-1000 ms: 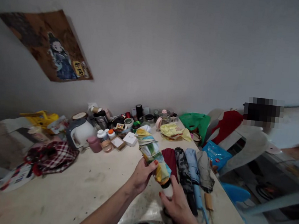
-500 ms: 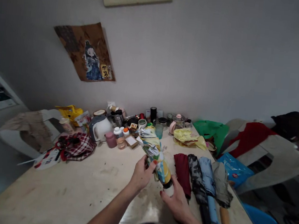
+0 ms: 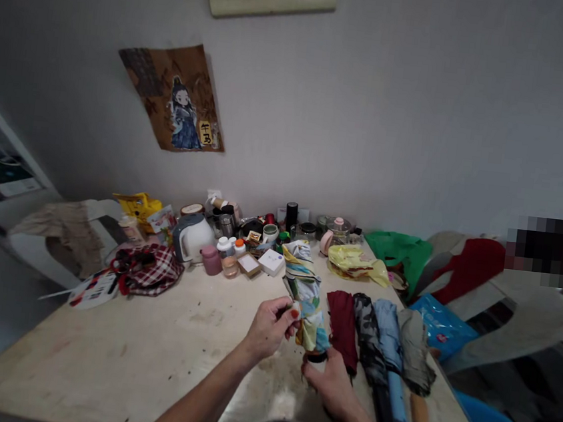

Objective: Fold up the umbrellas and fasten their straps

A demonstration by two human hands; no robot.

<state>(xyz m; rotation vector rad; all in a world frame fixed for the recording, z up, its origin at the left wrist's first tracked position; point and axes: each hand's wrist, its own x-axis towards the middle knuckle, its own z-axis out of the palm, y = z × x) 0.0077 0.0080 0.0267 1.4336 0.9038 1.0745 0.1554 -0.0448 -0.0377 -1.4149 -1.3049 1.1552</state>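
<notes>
- Left hand (image 3: pixel 269 327): grip clenched on the folded floral umbrella (image 3: pixel 306 291) at mid-length.
- Right hand (image 3: pixel 333 391): grip grasping its handle end, just below the left.

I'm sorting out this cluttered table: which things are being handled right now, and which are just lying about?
In hand:
- colourful folded umbrella, gripped by left hand
- its handle end, held by right hand

Lying about:
- four folded umbrellas
- white kettle
- plaid cloth
- yellow bag
- bottles and jars
</notes>
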